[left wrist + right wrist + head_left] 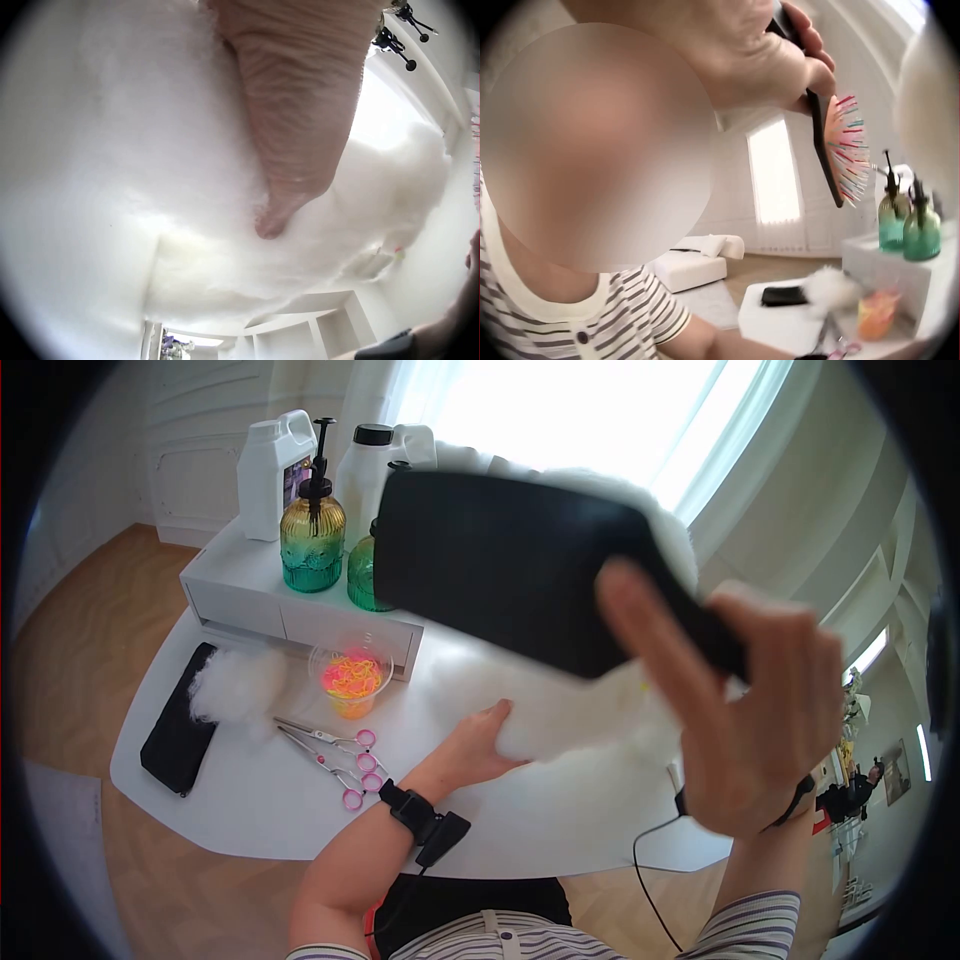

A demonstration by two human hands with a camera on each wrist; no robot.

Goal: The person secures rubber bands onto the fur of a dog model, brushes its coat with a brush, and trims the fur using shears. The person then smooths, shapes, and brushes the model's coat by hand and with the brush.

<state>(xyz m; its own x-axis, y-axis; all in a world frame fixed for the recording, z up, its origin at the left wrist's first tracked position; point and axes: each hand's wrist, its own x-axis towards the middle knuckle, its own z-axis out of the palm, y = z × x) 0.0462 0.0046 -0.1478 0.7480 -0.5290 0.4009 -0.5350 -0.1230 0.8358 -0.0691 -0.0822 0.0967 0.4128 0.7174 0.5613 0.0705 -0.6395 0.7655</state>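
A black paddle brush (500,560) is held up in my right hand (760,710), close to the head camera. One digit lies along its back while the others curl round the handle. From the right wrist view, colourful bristles (849,150) stand out on the brush's far side, away from the white fur. My left hand (478,745) is against a white fluffy furred body (570,710), its fingers partly sunk in the fur (165,135) and hidden. Much of that body is behind the brush in the head view, and its upper part shows past the brush's edge.
On the white table (250,825) lie pink-handled scissors (345,745), a black pouch (180,730), a loose fluff tuft (238,685) and a cup of coloured bands (352,678). Pump bottles (312,545) and a white jug (265,485) stand on a raised shelf. A cable (640,870) hangs at right.
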